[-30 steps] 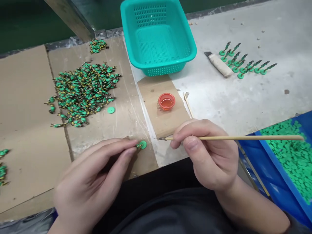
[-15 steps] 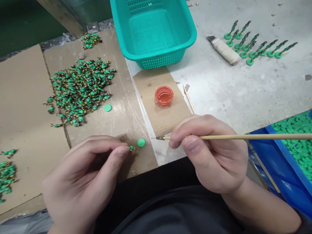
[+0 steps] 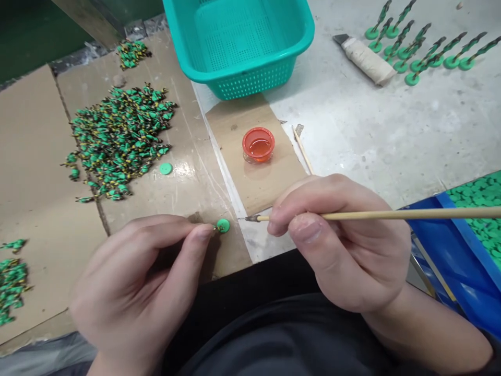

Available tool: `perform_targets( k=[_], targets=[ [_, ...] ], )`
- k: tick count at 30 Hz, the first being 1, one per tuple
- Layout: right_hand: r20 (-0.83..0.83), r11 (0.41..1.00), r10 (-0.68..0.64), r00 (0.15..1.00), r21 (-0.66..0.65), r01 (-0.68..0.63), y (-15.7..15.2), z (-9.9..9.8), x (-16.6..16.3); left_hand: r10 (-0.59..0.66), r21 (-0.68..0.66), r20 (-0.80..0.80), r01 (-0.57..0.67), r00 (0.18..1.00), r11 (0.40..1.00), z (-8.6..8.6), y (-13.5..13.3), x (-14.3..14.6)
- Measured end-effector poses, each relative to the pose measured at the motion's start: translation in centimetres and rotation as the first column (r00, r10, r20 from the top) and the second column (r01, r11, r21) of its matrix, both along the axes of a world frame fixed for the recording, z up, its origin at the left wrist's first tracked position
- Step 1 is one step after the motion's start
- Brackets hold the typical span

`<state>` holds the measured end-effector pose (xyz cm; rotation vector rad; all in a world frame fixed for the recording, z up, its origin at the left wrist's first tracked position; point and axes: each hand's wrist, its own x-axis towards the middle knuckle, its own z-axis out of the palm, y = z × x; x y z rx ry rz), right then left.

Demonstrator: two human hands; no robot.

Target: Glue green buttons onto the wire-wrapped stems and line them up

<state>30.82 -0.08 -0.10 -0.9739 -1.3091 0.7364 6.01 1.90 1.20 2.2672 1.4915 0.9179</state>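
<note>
Between thumb and forefinger, my left hand (image 3: 144,277) pinches a small green-and-yellow figurine, mostly hidden by the fingertips. Its exposed end meets or overlaps a round green base (image 3: 223,226) on the brown board; whether they touch I cannot tell. My right hand (image 3: 344,245) grips a thin wooden-handled brush (image 3: 368,214), its fine dark tip pointing left, just right of the base. Beyond the hands, a small red cup (image 3: 258,145) of clear liquid stands on a piece of cardboard (image 3: 268,184). Another green base (image 3: 166,168) lies near a large heap of figurines (image 3: 121,136).
A teal basket (image 3: 250,62) stands at the back. To its right are a cloth-wrapped blade (image 3: 366,60) and several figurines upright on green bases (image 3: 412,79). A wooden stick (image 3: 302,150) lies beside the cardboard. At right, a blue bin (image 3: 442,235) holds green discs.
My left hand has brought the figurine rightward to the green base, where a gap showed before. The brush stays close by in my right hand. The whole view has shifted slightly.
</note>
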Motion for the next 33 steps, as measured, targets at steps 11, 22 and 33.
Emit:
perform_targets(
  k=[11,22,33],
  targets=[
    [0.078,1.0,-0.021,0.997,0.01,0.021,0.04,-0.29,0.7,-0.01,0.012,-0.032,0.01,0.999,1.0,-0.16,0.22,0.01],
    [0.105,0.994,-0.085,0.991,-0.057,0.091,-0.75,0.11,0.06,-0.097,0.097,-0.054,0.102,0.994,0.99,-0.37,0.49,0.44],
    [0.065,0.953,0.298,0.952,-0.07,-0.294,-0.5,0.04,0.94,-0.118,0.153,-0.05,0.124,0.992,0.98,-0.72,0.53,0.46]
  ],
)
